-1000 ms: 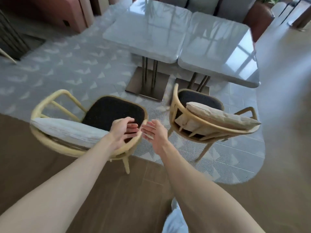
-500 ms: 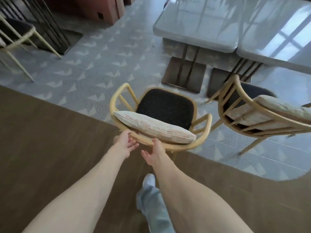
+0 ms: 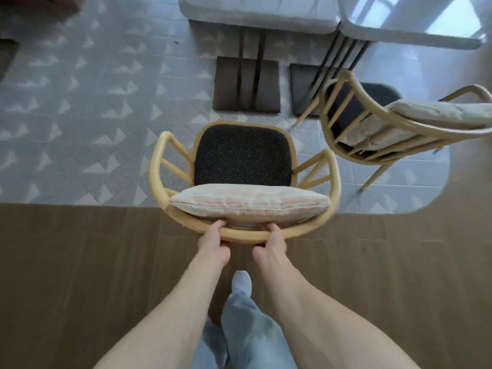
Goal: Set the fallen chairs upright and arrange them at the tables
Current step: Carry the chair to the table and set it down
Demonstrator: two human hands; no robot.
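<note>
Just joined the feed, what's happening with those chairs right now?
A person stands behind an upright wooden chair, with the left hand and right hand both gripping its curved back rail below the striped cushion. The chair faces the left table but is not tucked under it. A second chair stands at an angle beside the right table.

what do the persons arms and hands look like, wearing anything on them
Both forearms are bare, with no sleeves in view. The left hand and right hand are bare too: no gloves, rings, watch or wristbands show. Below the arms, light blue trousers and a pale sock or shoe are visible.
</note>
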